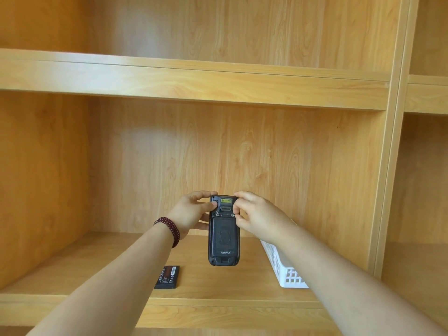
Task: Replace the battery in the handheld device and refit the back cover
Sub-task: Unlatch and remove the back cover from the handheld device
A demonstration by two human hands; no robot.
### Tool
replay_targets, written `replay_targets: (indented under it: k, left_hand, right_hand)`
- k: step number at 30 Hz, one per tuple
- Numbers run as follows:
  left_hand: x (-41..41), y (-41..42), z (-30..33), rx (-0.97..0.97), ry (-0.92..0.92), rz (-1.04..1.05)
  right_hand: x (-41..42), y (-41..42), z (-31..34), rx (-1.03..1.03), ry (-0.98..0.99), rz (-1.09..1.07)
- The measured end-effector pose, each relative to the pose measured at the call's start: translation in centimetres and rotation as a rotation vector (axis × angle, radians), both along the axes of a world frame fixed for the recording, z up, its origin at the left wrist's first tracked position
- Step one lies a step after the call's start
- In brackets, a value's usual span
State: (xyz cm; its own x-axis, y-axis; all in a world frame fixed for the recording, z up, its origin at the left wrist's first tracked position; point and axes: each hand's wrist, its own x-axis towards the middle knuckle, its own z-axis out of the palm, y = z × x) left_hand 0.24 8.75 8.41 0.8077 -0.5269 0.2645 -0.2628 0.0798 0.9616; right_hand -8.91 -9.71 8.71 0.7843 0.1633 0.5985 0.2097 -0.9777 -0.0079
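A black handheld device (224, 236) hangs upright above the shelf with its back toward me, the back cover (225, 235) in place on it. My left hand (191, 214) grips its upper left edge, thumb on the back near the top. My right hand (254, 214) pinches the upper right edge, fingertips by the small latch screws. A loose black battery (167, 277) with a white label lies flat on the shelf, below and left of the device.
A white perforated plastic basket (286, 270) stands on the wooden shelf board (97, 267) to the right, partly behind my right forearm. Another shelf runs overhead, and a wooden upright bounds the bay on the right.
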Motion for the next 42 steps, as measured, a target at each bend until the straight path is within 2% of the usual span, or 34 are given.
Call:
replay_targets:
  k: [4,6,9,15,19,22,27,31,33,38,42]
  left_hand:
    - [0.0,-0.2,-0.4,0.013,-0.001,0.005]
    - [0.0,-0.3,-0.6,0.015,0.003,0.004]
    - [0.0,-0.3,-0.6,0.015,0.007,0.005]
    - [-0.6,-0.7,-1.2,0.032,0.015,-0.027]
    - [-0.6,-0.6,-0.5,-0.004,0.003,0.0]
    - [-0.5,-0.4,0.0,-0.007,-0.018,0.01]
    - [-0.7,-0.6,-0.2,-0.015,-0.01,0.015]
    - [-0.8,-0.5,-0.5,-0.014,-0.004,0.021]
    - [-0.8,-0.4,-0.5,-0.02,0.004,0.016]
    - [-0.8,-0.3,-0.3,-0.03,-0.002,0.014]
    - [-0.9,-0.4,-0.2,-0.008,-0.011,0.019]
  right_hand:
    - [1.0,-0.4,-0.7,-0.281,-0.206,0.065]
    - [1.6,-0.7,-0.9,-0.341,-0.276,0.098]
    - [1.7,-1.0,-0.9,-0.399,-0.278,0.105]
    - [1.3,-1.3,0.0,-0.254,-0.338,0.105]
    - [0.6,-2.1,0.0,0.018,-0.099,0.089]
    - [0.3,-2.3,-0.3,0.1,0.004,0.128]
    - [-0.1,-1.5,0.0,-0.003,-0.034,0.054]
    - [0.3,-1.2,-0.8,-0.202,-0.193,0.071]
    - [0.6,-1.1,-1.3,-0.24,-0.278,0.089]
    - [1.0,-0.9,-1.8,-0.247,-0.401,0.095]
    - [1.2,-0.7,-2.3,-0.192,-0.428,0.083]
